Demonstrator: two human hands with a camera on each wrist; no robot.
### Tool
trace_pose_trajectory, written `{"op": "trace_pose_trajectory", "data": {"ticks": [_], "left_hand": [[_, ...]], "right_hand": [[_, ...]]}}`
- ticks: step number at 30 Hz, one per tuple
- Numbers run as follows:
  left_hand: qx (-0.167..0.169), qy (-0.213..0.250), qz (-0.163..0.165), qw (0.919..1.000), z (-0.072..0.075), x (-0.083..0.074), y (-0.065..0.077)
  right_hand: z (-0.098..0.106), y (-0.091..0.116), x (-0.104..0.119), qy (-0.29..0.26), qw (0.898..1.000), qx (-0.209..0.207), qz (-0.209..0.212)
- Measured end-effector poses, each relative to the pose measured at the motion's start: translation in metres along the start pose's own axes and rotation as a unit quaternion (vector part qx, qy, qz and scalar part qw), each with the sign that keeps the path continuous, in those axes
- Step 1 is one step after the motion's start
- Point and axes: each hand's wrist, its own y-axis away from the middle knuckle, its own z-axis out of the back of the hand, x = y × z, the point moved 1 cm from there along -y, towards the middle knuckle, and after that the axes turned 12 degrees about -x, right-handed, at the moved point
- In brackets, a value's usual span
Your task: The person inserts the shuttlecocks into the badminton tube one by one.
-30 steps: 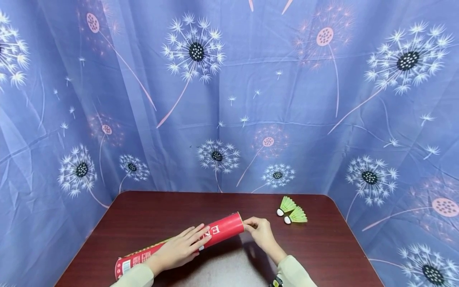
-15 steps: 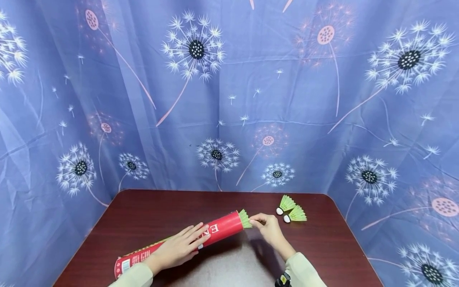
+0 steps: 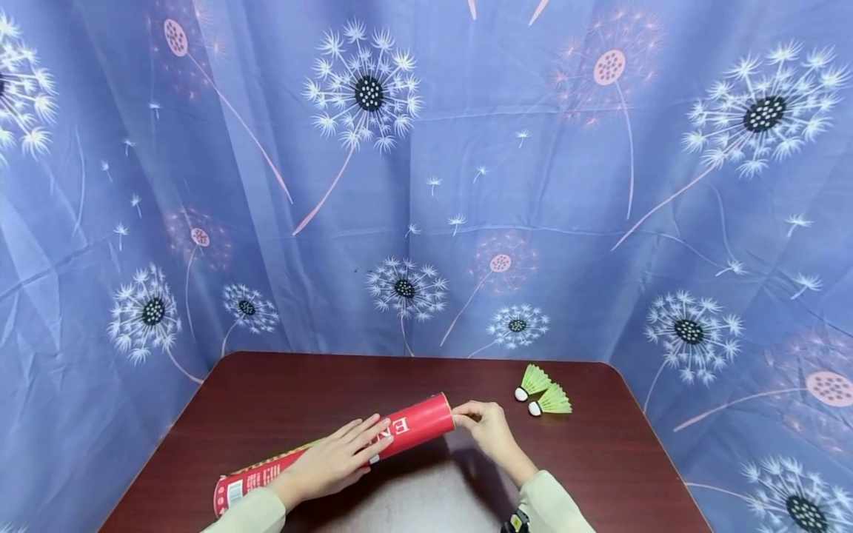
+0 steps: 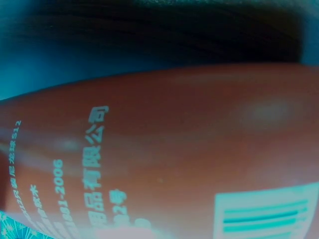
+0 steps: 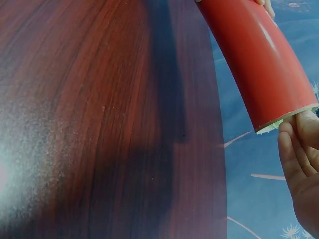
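A long red shuttlecock tube point(image 3: 425, 425) slants across the table in the head view, its mouth at the right end. My left hand point(image 3: 335, 459) grips it from above near the middle, fingers laid over its side. White print and a barcode show on the tube point(image 4: 164, 134) in the left wrist view. At the mouth, my right hand point(image 3: 493, 438) pinches with thumb and fingers. Pale green feather tips of a shuttlecock point(image 5: 271, 128) show just at the rim there in the right wrist view. The rest of that shuttlecock is hidden inside.
Two yellow-green shuttlecocks point(image 3: 552, 400) with white heads lie side by side toward the back right of the dark red wooden table point(image 3: 613, 459). Behind and at both sides hangs a blue curtain point(image 3: 453, 170) with dandelion prints.
Half a second ago green feathers stuck out of the tube's mouth; now they are back inside. My right hand moved right, then back left to the mouth. The left hand stayed put.
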Motion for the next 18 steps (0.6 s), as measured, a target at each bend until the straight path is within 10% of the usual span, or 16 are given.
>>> {"op": "trace_pose_trajectory", "data": {"ticks": [8, 18], "left_hand": [[-0.002, 0.007, 0.003, 1.0, -0.002, 0.0, 0.001], [0.021, 0.002, 0.026, 0.9994, 0.003, 0.002, 0.002]], "right_hand": [[0.009, 0.002, 0.032, -0.022, 0.999, 0.023, 0.028], [0.043, -0.012, -0.023, -0.014, 0.999, -0.05, -0.014]]}}
